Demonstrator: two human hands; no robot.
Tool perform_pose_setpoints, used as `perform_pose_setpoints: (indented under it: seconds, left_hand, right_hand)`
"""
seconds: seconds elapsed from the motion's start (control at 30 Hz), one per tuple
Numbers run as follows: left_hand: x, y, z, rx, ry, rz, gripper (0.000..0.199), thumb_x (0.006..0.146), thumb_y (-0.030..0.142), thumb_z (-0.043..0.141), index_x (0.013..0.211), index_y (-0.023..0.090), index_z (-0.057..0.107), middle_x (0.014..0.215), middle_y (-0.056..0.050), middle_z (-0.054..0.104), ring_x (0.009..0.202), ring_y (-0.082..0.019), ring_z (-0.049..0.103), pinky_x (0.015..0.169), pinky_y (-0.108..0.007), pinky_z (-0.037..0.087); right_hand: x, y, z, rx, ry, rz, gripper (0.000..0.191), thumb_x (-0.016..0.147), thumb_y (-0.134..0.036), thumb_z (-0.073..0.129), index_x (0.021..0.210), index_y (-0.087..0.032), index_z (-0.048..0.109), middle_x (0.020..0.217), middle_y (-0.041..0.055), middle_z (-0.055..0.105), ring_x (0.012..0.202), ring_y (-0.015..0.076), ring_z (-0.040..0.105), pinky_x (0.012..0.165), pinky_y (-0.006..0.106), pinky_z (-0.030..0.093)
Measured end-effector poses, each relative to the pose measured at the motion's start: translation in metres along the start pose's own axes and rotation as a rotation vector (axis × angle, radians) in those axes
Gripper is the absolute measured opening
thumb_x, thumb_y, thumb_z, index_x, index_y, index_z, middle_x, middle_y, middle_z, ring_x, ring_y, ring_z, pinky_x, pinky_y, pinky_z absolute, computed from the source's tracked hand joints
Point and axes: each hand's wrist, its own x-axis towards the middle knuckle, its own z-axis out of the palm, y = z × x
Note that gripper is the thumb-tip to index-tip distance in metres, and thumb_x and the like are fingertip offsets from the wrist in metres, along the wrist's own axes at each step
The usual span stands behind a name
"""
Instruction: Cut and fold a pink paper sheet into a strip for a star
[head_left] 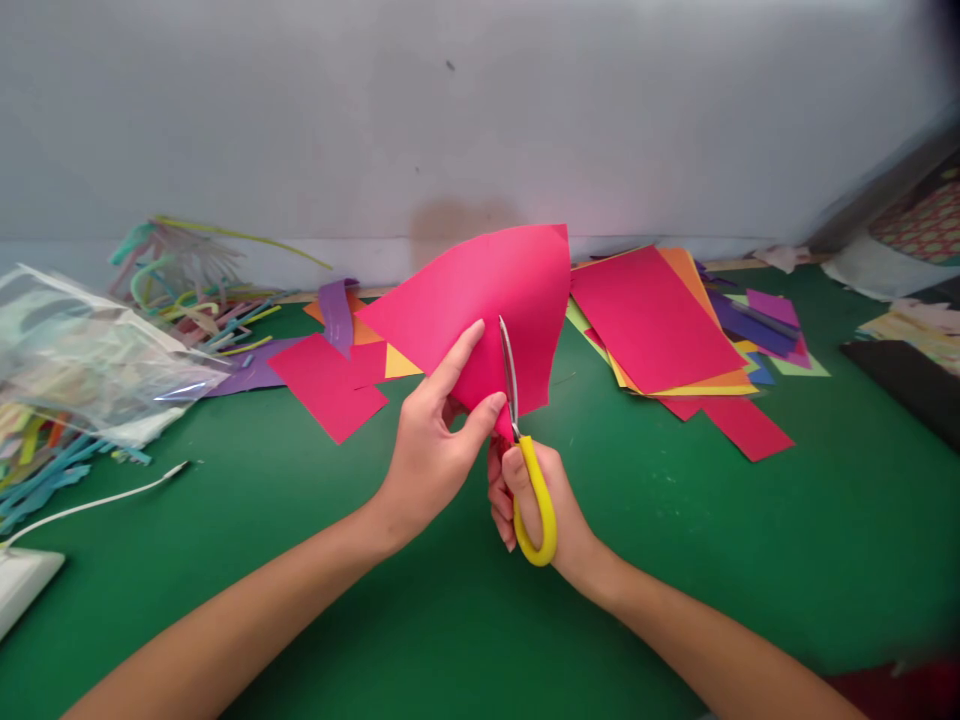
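Note:
My left hand [442,430] grips a curved sheet of pink-red paper [465,290] near its lower edge, thumb and index finger lying on the near face. In my right hand [551,500] is a pair of scissors [541,510] with yellow handles, the thumb through one loop. One scissor blade shows in front of the paper, pointing up; the other blade is hidden behind the sheet. The paper sits between the blades close to my left thumb. Both hands are held above the green table, and the sheet rises in front of the grey wall.
Red paper pieces [326,385] and a purple strip [336,315] lie left of my hands. To the right is a stack of coloured sheets [656,320]. Far left are a clear plastic bag [97,350], paper strips and a white cable [97,505]. A black object [907,390] lies far right.

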Motion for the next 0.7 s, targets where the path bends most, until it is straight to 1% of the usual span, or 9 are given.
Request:
perform_pose_setpoints:
  seconds: [0.1, 0.23, 0.4, 0.5, 0.6, 0.7]
  left_hand:
    - [0.0, 0.001, 0.0, -0.018, -0.01, -0.012, 0.066, 0.097, 0.031, 0.074, 0.159, 0.03, 0.052, 0.146, -0.007, 0.067, 0.084, -0.017, 0.076, 0.073, -0.027, 0.068]
    - [-0.001, 0.002, 0.002, -0.035, -0.052, -0.031, 0.067, 0.097, 0.029, 0.074, 0.16, 0.032, 0.05, 0.121, -0.004, 0.077, 0.074, -0.015, 0.073, 0.068, -0.027, 0.067]
    - [-0.001, 0.002, 0.001, -0.078, -0.074, -0.052, 0.067, 0.097, 0.027, 0.074, 0.159, 0.032, 0.051, 0.117, -0.003, 0.078, 0.076, -0.016, 0.075, 0.071, -0.028, 0.069]
    - [0.001, 0.003, -0.001, -0.099, -0.098, -0.081, 0.067, 0.098, 0.027, 0.073, 0.16, 0.031, 0.049, 0.1, -0.002, 0.08, 0.064, -0.015, 0.074, 0.062, -0.028, 0.068]
    - [0.001, 0.003, -0.002, -0.16, -0.15, -0.132, 0.068, 0.099, 0.027, 0.072, 0.162, 0.031, 0.046, 0.083, 0.001, 0.078, 0.055, -0.016, 0.072, 0.054, -0.028, 0.067]
    - [-0.001, 0.005, -0.001, -0.28, -0.235, -0.209, 0.073, 0.101, 0.029, 0.068, 0.167, 0.032, 0.036, 0.07, 0.004, 0.073, 0.048, -0.018, 0.072, 0.047, -0.03, 0.066]
  right_hand:
    - [0.002, -0.004, 0.002, 0.003, -0.012, -0.02, 0.057, 0.094, -0.079, 0.056, 0.084, -0.023, 0.049, 0.053, -0.009, 0.045, 0.034, 0.0085, 0.045, 0.03, 0.019, 0.038]
    - [0.004, -0.011, 0.003, -0.018, -0.016, -0.028, 0.061, 0.095, -0.082, 0.051, 0.085, -0.022, 0.05, 0.053, -0.0086, 0.044, 0.035, 0.0089, 0.044, 0.032, 0.02, 0.038]
    - [0.007, -0.016, 0.002, -0.047, -0.027, -0.023, 0.067, 0.09, -0.09, 0.046, 0.086, -0.023, 0.049, 0.053, -0.0087, 0.042, 0.038, 0.0098, 0.044, 0.034, 0.022, 0.04]
    - [0.011, -0.017, 0.001, -0.051, -0.036, -0.027, 0.068, 0.09, -0.091, 0.044, 0.085, -0.023, 0.049, 0.057, -0.0075, 0.045, 0.04, 0.01, 0.045, 0.036, 0.023, 0.042]
    - [0.013, -0.019, -0.002, -0.054, -0.062, -0.045, 0.069, 0.092, -0.09, 0.04, 0.083, -0.023, 0.05, 0.061, -0.0051, 0.048, 0.044, 0.0105, 0.048, 0.039, 0.024, 0.044]
    - [0.013, -0.021, -0.003, -0.068, -0.073, -0.062, 0.067, 0.095, -0.087, 0.04, 0.081, -0.022, 0.05, 0.064, -0.0037, 0.048, 0.048, 0.0108, 0.049, 0.042, 0.024, 0.045]
